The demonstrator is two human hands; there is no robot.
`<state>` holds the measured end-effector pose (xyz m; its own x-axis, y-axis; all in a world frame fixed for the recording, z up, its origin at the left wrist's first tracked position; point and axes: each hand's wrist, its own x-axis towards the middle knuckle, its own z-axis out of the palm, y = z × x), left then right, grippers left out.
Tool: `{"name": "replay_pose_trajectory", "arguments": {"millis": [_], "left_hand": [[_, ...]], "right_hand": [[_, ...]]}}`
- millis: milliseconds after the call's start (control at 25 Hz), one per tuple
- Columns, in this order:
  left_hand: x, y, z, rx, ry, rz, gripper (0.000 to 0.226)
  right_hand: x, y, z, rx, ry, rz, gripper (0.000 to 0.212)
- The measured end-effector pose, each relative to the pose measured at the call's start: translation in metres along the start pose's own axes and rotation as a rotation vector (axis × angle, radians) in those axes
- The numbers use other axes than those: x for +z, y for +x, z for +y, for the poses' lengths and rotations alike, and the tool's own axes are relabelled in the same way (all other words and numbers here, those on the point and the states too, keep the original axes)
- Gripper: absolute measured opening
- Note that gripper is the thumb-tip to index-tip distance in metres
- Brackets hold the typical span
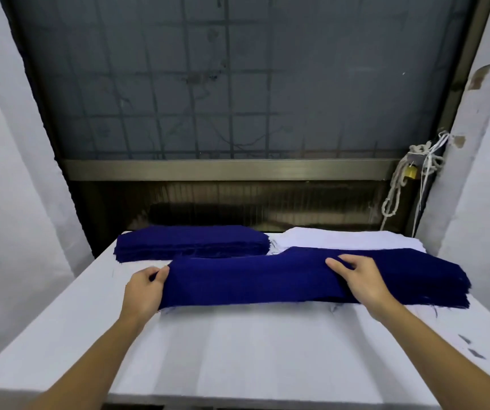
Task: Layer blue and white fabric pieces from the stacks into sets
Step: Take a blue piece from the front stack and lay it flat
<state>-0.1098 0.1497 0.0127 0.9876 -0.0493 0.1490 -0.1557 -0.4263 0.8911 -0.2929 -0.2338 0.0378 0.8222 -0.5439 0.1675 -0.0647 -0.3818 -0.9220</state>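
Scene: a person's two bare forearms reach over a white-covered table set against a grimy, wire-gridded window.
Task piece: one long blue fabric piece, deep navy and matte with a woven grain, stretches across the middle of the table between the two hands.
Left hand: the left hand grips the piece's left edge, fingers curled round it.
Right hand: the right hand pinches a raised fold of the cloth between thumb and fingers, right of centre.
Stacks: one blue stack, flat with ragged layered edges, sits at the far left. One white stack, soft and rounded at its corner, lies just beside it at the far right.
Hard to make out: the piece's right end merges with a frayed blue pile. The layers there cannot be counted, and its underside is hidden.
Cut off: both arms leave the bottom edge.
Also seen: one brass padlock, a knotted white cord and two dark scraps at the near right.
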Motion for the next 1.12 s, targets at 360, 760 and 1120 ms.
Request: {"name": "replay_pose_trajectory", "arguments": {"millis": [360,760,1120], "left_hand": [[0.006,-0.039,-0.049,0.004,0.203,-0.07,0.035],[0.014,-0.037,-0.066,0.204,0.482,0.04,0.024],[0.017,-0.041,-0.064,0.148,0.465,0.064,0.017]], "right_hand": [[-0.002,-0.053,0.068,0.073,-0.109,-0.028,0.027],[0.007,-0.051,0.088,-0.055,-0.604,0.134,0.018],[0.007,-0.051,0.091,-0.056,-0.692,0.134,0.009]]}}
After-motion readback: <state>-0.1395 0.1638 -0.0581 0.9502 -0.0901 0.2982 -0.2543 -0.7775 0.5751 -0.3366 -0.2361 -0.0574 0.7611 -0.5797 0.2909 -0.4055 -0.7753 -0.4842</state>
